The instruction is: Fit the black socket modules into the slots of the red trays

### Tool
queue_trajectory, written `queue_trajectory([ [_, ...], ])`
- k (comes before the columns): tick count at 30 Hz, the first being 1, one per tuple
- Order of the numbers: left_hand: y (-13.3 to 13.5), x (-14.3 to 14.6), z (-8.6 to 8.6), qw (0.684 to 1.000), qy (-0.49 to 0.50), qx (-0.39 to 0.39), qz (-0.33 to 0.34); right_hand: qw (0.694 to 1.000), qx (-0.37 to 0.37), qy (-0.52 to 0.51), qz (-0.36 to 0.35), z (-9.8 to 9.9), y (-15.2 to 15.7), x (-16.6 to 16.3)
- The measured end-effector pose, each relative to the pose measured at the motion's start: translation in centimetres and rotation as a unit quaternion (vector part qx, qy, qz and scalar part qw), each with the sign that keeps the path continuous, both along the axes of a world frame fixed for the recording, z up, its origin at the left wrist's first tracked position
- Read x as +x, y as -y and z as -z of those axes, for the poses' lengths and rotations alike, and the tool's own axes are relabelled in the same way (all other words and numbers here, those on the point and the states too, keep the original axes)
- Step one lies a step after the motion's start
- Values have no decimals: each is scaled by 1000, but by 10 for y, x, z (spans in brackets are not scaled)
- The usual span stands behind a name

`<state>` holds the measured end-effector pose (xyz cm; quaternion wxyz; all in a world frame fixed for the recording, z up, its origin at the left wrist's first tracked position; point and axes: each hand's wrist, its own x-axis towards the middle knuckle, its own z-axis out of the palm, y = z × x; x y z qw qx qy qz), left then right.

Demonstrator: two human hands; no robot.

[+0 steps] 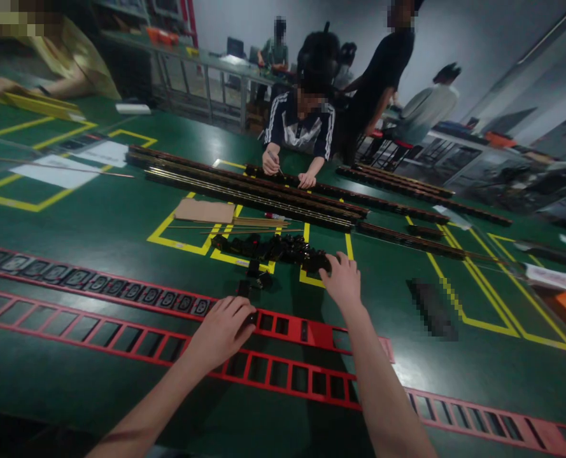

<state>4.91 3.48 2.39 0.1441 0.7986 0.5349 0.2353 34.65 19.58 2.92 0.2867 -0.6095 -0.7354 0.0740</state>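
Observation:
Two long red slotted strips (283,375) lie across the green table (120,216) in front of me. The far strip (120,289) holds several black socket inserts on its left part. My left hand (223,331) rests on that strip with fingers curled over a black insert (251,316) at the end of the filled row. My right hand (342,280) reaches forward to a pile of loose black inserts (273,247), its fingers closing on one at the pile's right end (318,262). A few stray inserts (258,277) lie between the pile and the strip.
Long dark strips (263,197) run across the table's middle, with a cardboard sheet (205,210) and thin rods beside them. Yellow tape marks boxes on the table. A person opposite leans on the dark strips with both hands. Other people stand and sit behind. White papers (56,170) lie at the left.

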Motion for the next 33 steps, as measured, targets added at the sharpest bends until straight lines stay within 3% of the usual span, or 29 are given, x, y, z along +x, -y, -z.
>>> queue_trajectory([
  [4,0,0,-5,1000,6,4,-1,998,-62,29,10,2,-2,10],
  [12,-2,1,-4,1000,4,10,9,993,-40,-108,-20,-2,31,3],
  [15,-2,1,-2,1000,-1,15,1,967,-79,-237,-48,6,53,-6],
  [19,-3,0,-2,1000,-2,16,4,906,-139,-375,-142,11,86,-29],
  [25,-2,1,-3,1000,-9,14,4,926,-158,-307,-153,1,110,-52],
  [30,-2,2,-3,1000,-10,7,1,906,-174,-358,-141,-3,114,-63],
  [33,-3,2,-2,1000,-9,7,1,913,-179,-345,-124,-1,116,-67],
])
